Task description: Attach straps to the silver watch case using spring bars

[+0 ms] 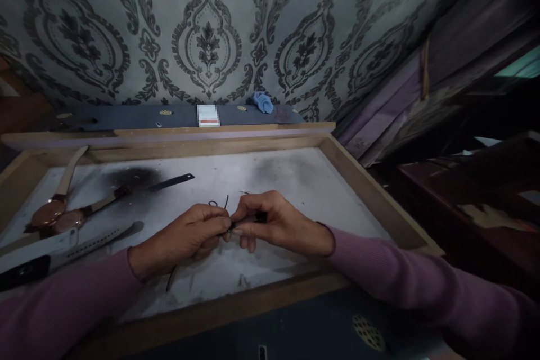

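Observation:
My left hand is closed, its thumb and forefinger pinching a thin black cord. The cord curls into a small loop above the fingers, and a dark tail hangs below the palm. My right hand meets the left fingertips, closed around a small dark object; the fingers cover most of it, so its kind is unclear. Just beyond the right knuckles shows a thin pointed bit of metal. Both hands are over the white bottom of a shallow wooden-edged tray.
At the left lie two wristwatches with rose-coloured cases and a smartwatch with a pale strap. A dark flat blade rests behind the left hand. On the ledge at the back are a small white box and a crumpled blue cloth.

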Motion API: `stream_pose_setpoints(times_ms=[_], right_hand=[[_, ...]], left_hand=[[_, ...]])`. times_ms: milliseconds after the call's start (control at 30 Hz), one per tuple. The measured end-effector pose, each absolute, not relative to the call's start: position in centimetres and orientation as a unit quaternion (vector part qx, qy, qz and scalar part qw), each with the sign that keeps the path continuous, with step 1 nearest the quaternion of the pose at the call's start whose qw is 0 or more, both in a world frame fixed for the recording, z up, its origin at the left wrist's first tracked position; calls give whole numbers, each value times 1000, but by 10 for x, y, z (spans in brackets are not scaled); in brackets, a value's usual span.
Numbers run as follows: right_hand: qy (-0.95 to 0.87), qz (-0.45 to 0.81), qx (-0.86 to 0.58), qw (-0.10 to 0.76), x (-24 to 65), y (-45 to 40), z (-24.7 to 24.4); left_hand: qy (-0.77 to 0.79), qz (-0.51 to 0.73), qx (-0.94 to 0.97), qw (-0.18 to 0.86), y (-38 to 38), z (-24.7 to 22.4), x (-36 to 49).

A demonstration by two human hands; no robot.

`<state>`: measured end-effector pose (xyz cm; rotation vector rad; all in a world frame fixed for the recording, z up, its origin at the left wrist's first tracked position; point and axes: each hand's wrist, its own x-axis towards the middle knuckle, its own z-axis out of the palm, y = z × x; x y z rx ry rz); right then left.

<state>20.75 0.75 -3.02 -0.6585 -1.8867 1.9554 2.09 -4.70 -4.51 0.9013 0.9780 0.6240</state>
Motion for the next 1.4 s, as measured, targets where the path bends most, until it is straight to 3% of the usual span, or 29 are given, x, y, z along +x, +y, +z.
stream_pose_setpoints(times_ms=[800,1400], right_hand=[[-628,725,-232,160,211,10,-27],[-653,696,-240,177,210,8,-26]], left_hand=[[441,254,569,646,-47,-33,14],[452,273,526,667,-46,-35,18]])
